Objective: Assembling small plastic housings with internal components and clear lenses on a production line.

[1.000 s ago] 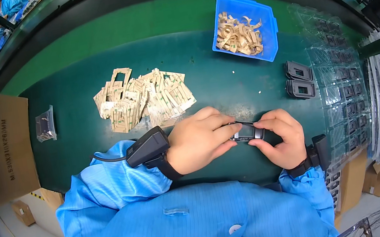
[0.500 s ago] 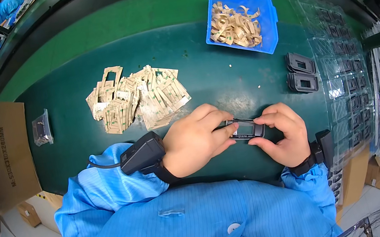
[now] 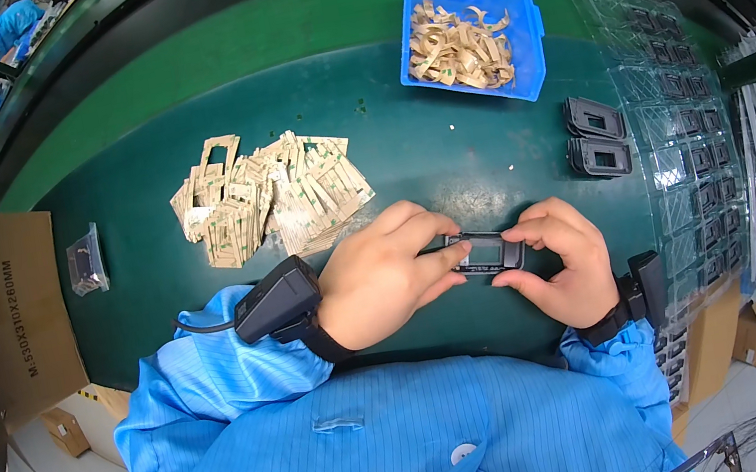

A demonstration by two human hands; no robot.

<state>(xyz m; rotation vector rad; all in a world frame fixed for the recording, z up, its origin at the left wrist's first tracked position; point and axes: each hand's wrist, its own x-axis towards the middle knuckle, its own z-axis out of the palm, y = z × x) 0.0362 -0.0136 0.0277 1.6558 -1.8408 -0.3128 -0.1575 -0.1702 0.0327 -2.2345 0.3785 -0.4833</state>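
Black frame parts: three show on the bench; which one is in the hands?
The one with the pale window, pinched between left hand and right hand; the two others lie untouched by the clear trays.

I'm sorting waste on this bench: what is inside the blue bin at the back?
The blue bin holds a loose heap of tan, curled paper strips. They cover most of its floor, so anything lying beneath them cannot be seen.

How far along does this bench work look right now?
Done, seemingly: spent backing strips fill the blue bin. In hand: the left hand and right hand pinch one small black frame. Left: two black frames wait on the mat, beside a pile of sticker sheets.
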